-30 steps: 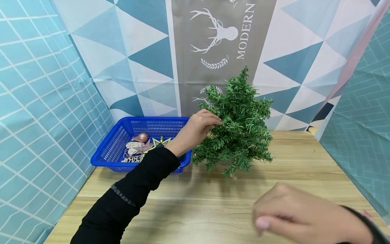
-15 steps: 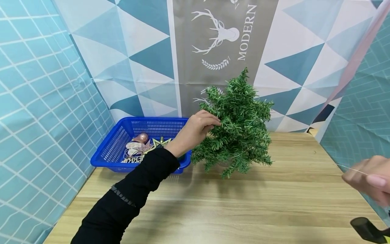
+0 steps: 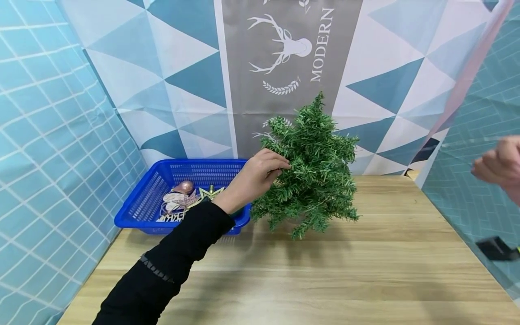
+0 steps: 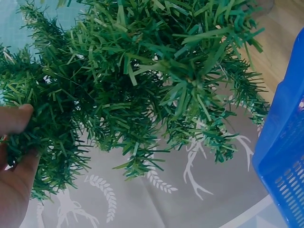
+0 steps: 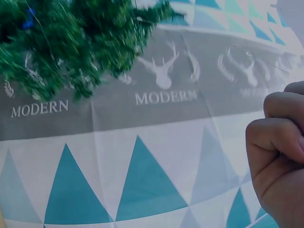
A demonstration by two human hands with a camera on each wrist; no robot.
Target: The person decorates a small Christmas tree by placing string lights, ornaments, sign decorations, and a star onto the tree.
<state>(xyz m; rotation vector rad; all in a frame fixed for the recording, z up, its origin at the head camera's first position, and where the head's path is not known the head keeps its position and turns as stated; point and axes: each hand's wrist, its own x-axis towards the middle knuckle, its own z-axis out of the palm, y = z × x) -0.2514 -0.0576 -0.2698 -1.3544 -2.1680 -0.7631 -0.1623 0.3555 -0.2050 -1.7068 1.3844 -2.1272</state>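
Note:
A small green artificial Christmas tree [image 3: 310,171] stands on the table before the patterned backdrop. At its left side my left hand [image 3: 260,176] pinches a branch; in the left wrist view the thumb [image 4: 16,118] and fingers close round the branch tip [image 4: 23,135]. My right hand [image 3: 501,164] is raised at the far right, away from the tree. Its fingers are curled in the right wrist view, and a thin pale wire [image 5: 268,61] runs faintly towards them. A small blue spot [image 5: 29,19] shows among the needles.
A blue plastic basket [image 3: 136,210] sits left of the tree, partly behind the left forearm. Inside lie a pink bauble [image 3: 184,187], a gold star [image 3: 211,193] and other ornaments. Tiled-pattern sheets flank the wooden table [image 3: 325,280] on both sides.
My right hand has swung from the table's front right out to the far right edge and upward, drawing a thin wire. My left hand stays at the branch.

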